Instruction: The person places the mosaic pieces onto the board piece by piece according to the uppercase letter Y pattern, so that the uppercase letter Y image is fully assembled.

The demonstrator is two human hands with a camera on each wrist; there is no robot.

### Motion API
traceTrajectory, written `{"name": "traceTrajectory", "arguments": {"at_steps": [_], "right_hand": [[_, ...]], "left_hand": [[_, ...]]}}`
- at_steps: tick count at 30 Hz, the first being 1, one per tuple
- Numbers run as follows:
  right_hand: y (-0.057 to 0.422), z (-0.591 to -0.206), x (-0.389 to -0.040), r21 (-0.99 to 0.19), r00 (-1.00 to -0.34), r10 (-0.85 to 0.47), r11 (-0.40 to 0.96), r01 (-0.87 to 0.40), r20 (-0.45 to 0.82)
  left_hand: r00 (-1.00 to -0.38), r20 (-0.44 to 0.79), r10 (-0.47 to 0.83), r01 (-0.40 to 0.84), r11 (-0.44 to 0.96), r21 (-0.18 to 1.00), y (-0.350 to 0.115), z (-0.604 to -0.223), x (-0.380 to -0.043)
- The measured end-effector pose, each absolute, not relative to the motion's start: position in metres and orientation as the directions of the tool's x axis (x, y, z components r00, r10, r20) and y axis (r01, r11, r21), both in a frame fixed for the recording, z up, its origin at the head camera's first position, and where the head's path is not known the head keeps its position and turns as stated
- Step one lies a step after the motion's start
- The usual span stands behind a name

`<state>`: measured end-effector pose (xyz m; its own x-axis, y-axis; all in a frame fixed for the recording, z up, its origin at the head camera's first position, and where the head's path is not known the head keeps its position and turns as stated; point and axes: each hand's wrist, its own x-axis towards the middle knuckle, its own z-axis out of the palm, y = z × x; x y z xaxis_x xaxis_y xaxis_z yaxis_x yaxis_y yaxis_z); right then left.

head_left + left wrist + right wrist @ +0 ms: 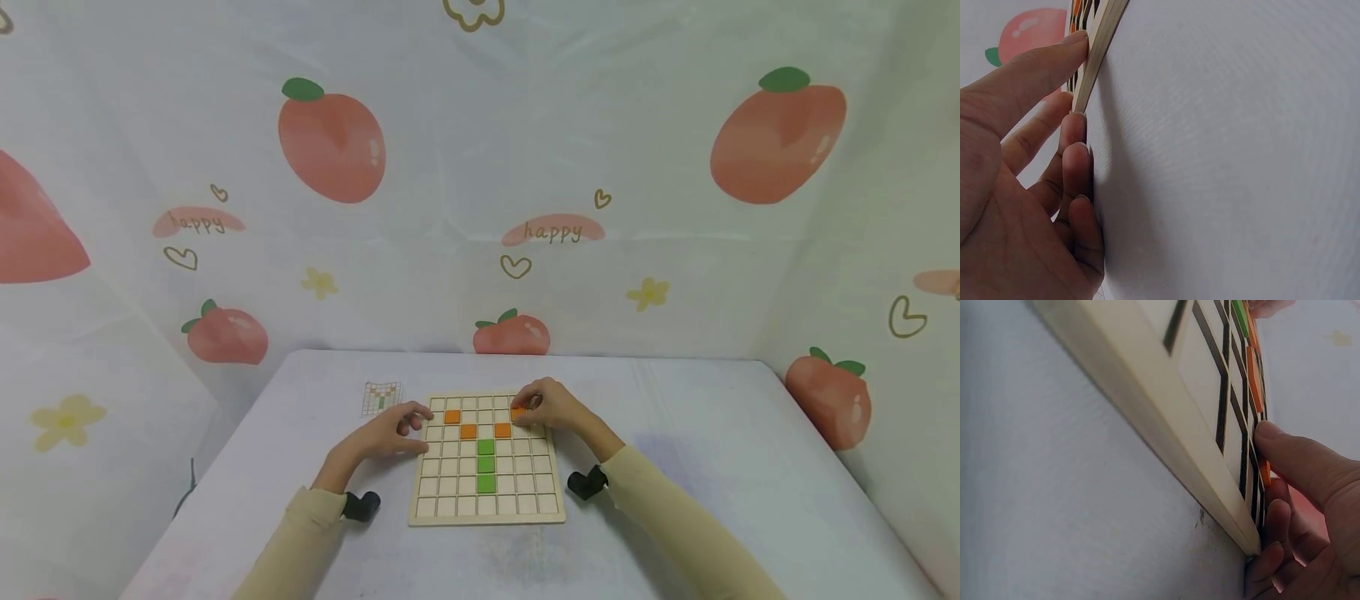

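A wooden grid board (487, 521) lies flat on the table, divided into square cells. Three green square tiles (486, 465) form a column in its middle. Orange tiles (468, 431) spread diagonally upward on both sides of it. My left hand (386, 431) rests against the board's left edge; thumb (1075, 53) and index finger touch the rim, the other fingers loosely bent. Over the far right of the board, my right hand (553, 406) pinches an orange tile (1265, 472) between thumb and fingers at a cell, its fingers partly covering that tile.
A small paper card (381, 399) with a printed grid and a Y-shaped orange and green pattern lies beyond my left hand. Black wrist devices (362, 506) sit on both wrists. A white fruit-print curtain (442, 167) stands behind the white table (675, 500).
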<state>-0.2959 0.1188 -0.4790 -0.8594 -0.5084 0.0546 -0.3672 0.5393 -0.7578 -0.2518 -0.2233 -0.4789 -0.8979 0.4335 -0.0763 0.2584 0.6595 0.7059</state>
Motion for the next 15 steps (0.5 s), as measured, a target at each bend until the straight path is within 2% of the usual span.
{"name": "traceTrajectory", "arguments": {"at_steps": [15], "right_hand": [[0.145, -0.478, -0.29, -0.798, -0.827, -0.551, 0.447, -0.405, 0.111]], "left_hand": [[-0.899, -0.035, 0.437, 0.284, 0.643, 0.712, -0.232, -0.483, -0.25]]}}
